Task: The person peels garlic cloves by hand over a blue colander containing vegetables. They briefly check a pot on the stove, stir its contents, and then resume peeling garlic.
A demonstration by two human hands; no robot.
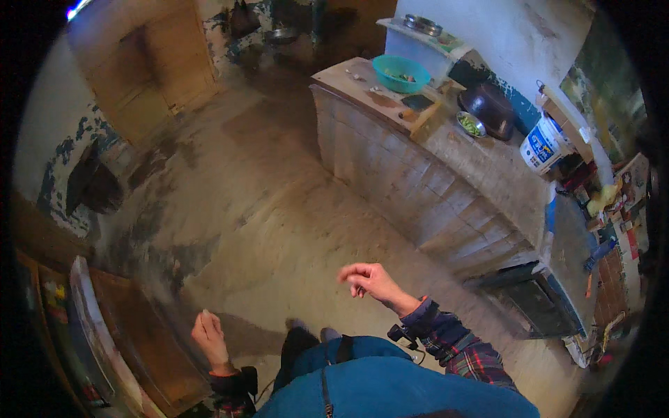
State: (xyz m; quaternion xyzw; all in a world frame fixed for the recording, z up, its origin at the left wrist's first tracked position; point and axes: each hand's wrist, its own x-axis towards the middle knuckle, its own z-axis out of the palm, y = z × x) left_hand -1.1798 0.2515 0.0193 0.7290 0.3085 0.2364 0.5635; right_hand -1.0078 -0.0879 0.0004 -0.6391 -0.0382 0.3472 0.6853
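Note:
My left hand (210, 334) hangs over the floor near a brown wooden cabinet (136, 334), its fingers curled; whether anything is in it cannot be told. My right hand (368, 279) is raised over the floor, fingers bent and a little apart, with nothing seen in it. Farther off, a turquoise plastic basin (400, 76) with food pieces in it stands on the tiled counter (491, 172). A small metal bowl of green vegetable pieces (471, 124) sits beside a dark upturned pan or basin (487, 108).
Bare floor (272, 219) stretches ahead between the counter and the left wall. A wooden door (149, 62) is at the far left. A white plastic bucket (543, 143) stands on the counter, with clutter to its right. Metal containers (422, 25) rest on the raised ledge.

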